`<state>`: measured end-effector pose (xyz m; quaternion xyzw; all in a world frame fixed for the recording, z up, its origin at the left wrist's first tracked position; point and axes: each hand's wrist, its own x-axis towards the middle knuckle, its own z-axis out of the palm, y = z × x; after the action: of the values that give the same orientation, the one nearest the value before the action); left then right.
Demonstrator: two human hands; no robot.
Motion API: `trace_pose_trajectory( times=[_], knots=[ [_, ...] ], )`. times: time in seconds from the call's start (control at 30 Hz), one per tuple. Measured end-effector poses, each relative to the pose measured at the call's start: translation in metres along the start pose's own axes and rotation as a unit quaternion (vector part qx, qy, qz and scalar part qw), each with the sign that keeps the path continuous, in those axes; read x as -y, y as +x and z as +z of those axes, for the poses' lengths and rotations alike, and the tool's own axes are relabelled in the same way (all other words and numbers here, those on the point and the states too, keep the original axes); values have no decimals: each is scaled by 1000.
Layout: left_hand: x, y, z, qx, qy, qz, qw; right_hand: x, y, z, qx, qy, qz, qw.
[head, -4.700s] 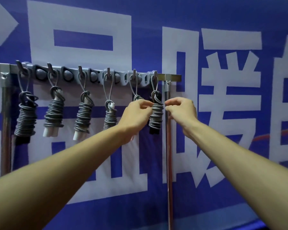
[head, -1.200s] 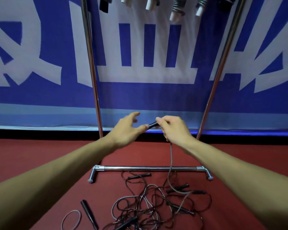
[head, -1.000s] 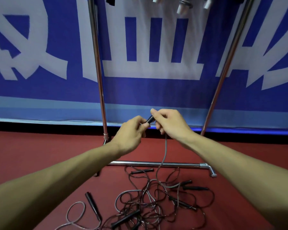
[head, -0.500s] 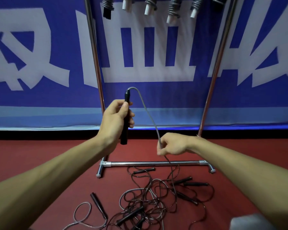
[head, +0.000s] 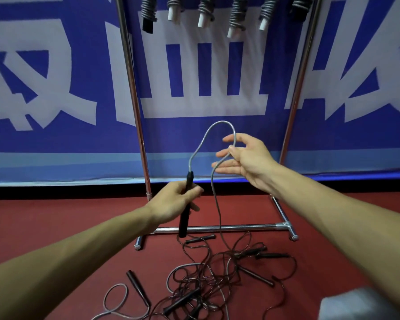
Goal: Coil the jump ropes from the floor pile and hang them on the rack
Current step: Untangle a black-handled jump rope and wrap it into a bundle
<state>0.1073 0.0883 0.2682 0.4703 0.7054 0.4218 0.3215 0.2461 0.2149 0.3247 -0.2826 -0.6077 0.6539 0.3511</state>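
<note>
My left hand (head: 174, 202) grips the black handle (head: 185, 211) of a jump rope, held upright. Its grey cord (head: 214, 128) arcs up from the handle top and loops over my right hand (head: 245, 155), whose fingers are spread and nearly straight, the cord passing between them. From there the cord drops to the tangled pile of ropes (head: 217, 278) on the red floor. Several coiled ropes (head: 237, 15) hang at the top of the metal rack (head: 134, 93).
The rack's base bar (head: 229, 227) lies across the floor just behind the pile. A loose black handle (head: 138, 287) with a cord loop lies left of the pile. A blue banner with white characters (head: 56, 88) fills the wall behind. A pale grey shape (head: 356, 303) sits at the bottom right.
My left hand has lowered with the handle. My right hand rose from low on the cord and opened, so the cord now loops over its spread fingers.
</note>
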Motion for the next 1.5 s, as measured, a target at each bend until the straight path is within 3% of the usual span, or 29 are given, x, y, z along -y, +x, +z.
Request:
trace_pose_trajectory(
  times=[0.17,0.3,0.43,0.57,0.67,0.8,0.87,0.93,0.97,1.03,1.13,1.27,1.4,1.5],
  knots=[
    [-8,-2,8,66,-9,59,996,3,2,1,21,147,7,989],
    [-19,-4,16,42,-29,66,996,-2,4,3,-12,177,19,984],
    [-27,-5,14,-14,-100,46,994,-16,7,-2,-53,8,39,998],
    [-32,1,1,-77,-224,22,971,-30,1,0,45,-157,127,978],
    [-39,3,-7,-98,-283,32,953,-39,-3,7,115,-264,117,950],
    [-48,5,-19,-105,-403,47,908,-42,-11,12,236,-435,100,863],
    [-48,5,-28,-91,-496,33,863,-48,-12,10,270,-485,107,825],
    [-45,5,-36,-81,-558,19,826,-52,-12,8,266,-471,136,830],
    [-43,6,-38,-80,-562,14,823,-53,-11,8,255,-451,140,844],
    [-37,8,-36,-84,-535,0,841,-53,-6,8,200,-412,120,881],
    [-26,11,-29,-88,-420,-21,903,-46,0,10,90,-307,77,944],
    [-20,4,-14,11,-235,-43,971,-31,2,9,46,-174,37,983],
    [-12,-1,3,58,-42,-1,997,-13,-2,9,38,-54,9,998],
    [-4,-1,10,94,131,29,987,-5,-3,5,34,-6,-5,999]
  ],
)
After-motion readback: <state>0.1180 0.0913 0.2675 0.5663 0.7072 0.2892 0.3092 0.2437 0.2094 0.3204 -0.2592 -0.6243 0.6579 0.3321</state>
